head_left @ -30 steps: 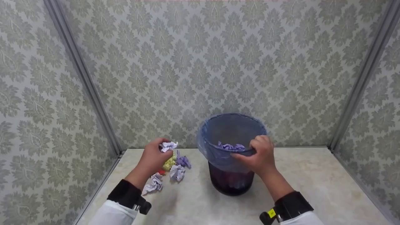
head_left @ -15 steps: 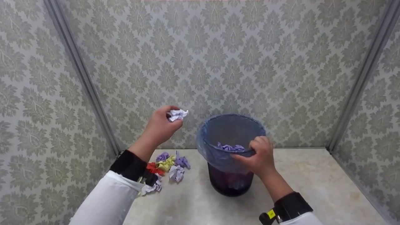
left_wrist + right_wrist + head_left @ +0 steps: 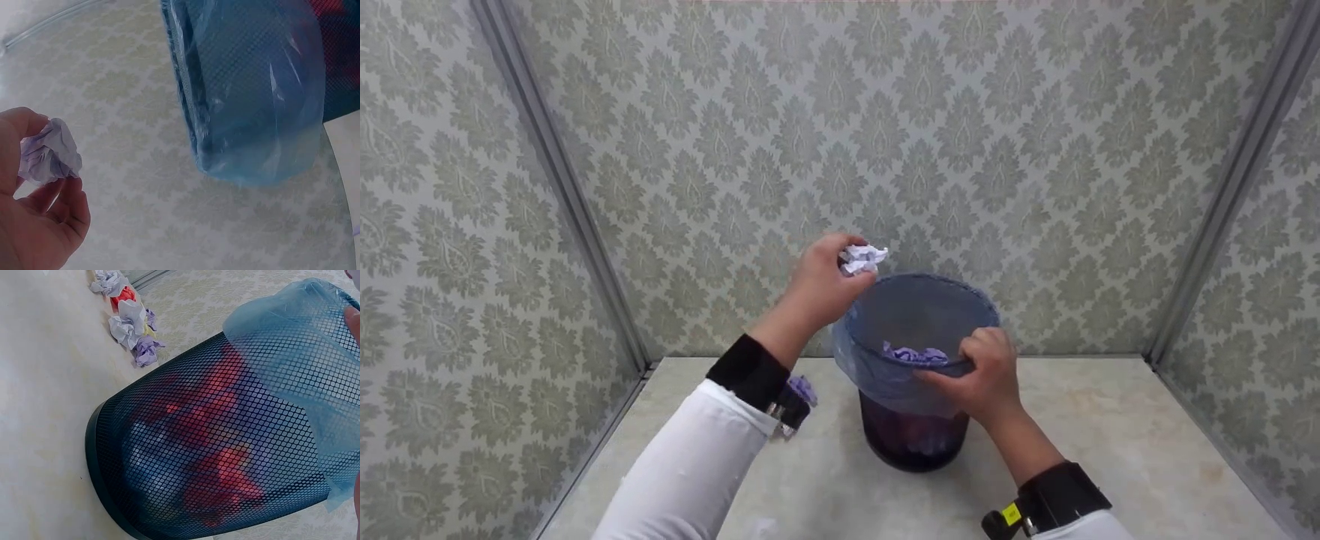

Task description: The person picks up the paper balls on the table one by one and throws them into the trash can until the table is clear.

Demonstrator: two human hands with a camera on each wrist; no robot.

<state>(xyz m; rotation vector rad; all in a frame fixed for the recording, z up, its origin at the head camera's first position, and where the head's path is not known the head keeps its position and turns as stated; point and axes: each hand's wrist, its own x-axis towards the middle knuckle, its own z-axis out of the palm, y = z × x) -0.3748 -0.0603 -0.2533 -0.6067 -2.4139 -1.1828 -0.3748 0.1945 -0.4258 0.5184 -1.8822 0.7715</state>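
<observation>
My left hand (image 3: 825, 281) pinches a crumpled white paper ball (image 3: 863, 259) between thumb and fingers, just above the left rim of the trash can. In the left wrist view that paper ball (image 3: 52, 153) sits apart from the bag. The mesh trash can (image 3: 915, 442) stands upright on the table, lined with a blue plastic bag (image 3: 877, 382) folded over its rim. Purple crumpled paper (image 3: 915, 353) shows inside near the front rim. My right hand (image 3: 986, 371) grips the can's right front rim, thumb outside. Red and pale papers (image 3: 219, 422) show through the mesh.
Several crumpled papers lie on the table left of the can, mostly behind my left arm in the head view; a purple one (image 3: 802, 390) shows. The right wrist view has white (image 3: 128, 325), red (image 3: 124, 296) and purple (image 3: 147, 350) ones. A patterned wall (image 3: 840, 150) stands behind.
My left hand has risen from the loose papers and moved right with the white paper ball, to the can's rim. The right hand keeps its grip and the can stays in place.
</observation>
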